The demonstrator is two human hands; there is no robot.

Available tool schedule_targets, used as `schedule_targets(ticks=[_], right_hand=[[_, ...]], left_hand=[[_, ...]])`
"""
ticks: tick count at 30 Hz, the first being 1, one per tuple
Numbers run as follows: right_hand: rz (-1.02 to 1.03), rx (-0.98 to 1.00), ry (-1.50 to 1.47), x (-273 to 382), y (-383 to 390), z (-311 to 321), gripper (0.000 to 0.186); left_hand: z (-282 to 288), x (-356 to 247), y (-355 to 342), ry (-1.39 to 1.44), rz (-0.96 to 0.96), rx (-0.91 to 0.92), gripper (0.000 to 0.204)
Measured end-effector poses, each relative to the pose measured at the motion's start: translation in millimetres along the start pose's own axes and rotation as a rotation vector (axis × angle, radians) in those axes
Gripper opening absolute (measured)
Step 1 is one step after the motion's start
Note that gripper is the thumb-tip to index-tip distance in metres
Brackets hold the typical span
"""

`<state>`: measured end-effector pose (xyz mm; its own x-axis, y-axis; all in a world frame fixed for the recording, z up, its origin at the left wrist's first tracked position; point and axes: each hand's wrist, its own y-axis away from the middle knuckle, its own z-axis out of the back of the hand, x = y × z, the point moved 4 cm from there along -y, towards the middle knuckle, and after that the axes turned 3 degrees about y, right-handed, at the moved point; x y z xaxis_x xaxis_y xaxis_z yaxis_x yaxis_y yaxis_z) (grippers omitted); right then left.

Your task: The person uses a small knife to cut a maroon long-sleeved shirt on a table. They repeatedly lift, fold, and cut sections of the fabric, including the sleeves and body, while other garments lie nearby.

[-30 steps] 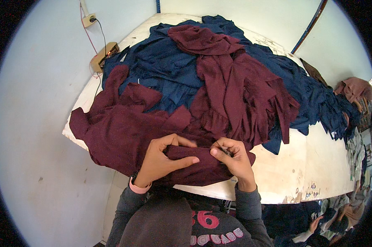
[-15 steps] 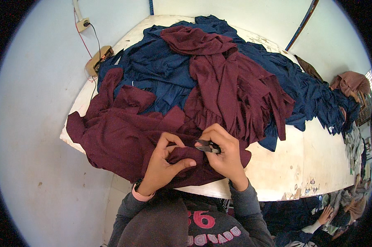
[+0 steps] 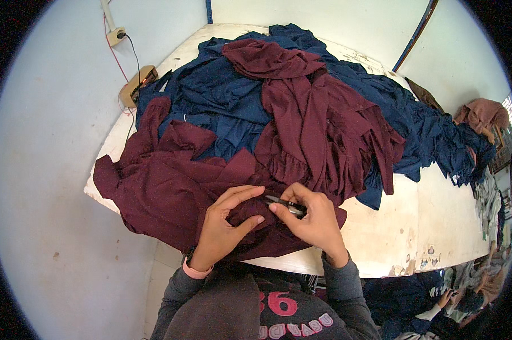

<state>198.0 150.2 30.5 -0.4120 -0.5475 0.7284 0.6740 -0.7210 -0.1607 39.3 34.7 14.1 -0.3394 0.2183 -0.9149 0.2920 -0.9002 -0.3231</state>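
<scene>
We see the left hand now straighter, its grip loosely open around the maroon garment on the worktop's near edge, giving, we judge, freer access to the snips gripped by the right hand, though blade contact is unclear.

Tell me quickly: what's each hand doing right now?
Left hand: partly open, thumb and fingertips apart, over the maroon cloth.
Right hand: closed on small dark snips.

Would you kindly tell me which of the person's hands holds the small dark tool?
The right hand holds the dark tool; the left hand, with the pink wristband, touches maroon cloth without any tool.
</scene>
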Motion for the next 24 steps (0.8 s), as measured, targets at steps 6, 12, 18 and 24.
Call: schedule_targets(ticks=[6, 12, 18, 24], right_hand=[[0.028, 0.026, -0.007, 0, 1, -10, 0.036], [-0.044, -0.008, -0.086, -1, -1, -8, 0.031], [-0.118, 0.347, -0.581, -30, 1, -40, 0.029], [-0.097, 0.449, -0.694, -30, 5, -46, 0.016]], left_hand=[[-7, -2, 0, 0.004, -0.008, 0.060, 0.052], [1, -8, 0, -0.069, -0.048, 0.016, 0.055], [56, -19, -9, 0.098, -0.024, -0.152, 0.050], [120, -29, -24, 0.110, -0.062, -0.284, 0.044]])
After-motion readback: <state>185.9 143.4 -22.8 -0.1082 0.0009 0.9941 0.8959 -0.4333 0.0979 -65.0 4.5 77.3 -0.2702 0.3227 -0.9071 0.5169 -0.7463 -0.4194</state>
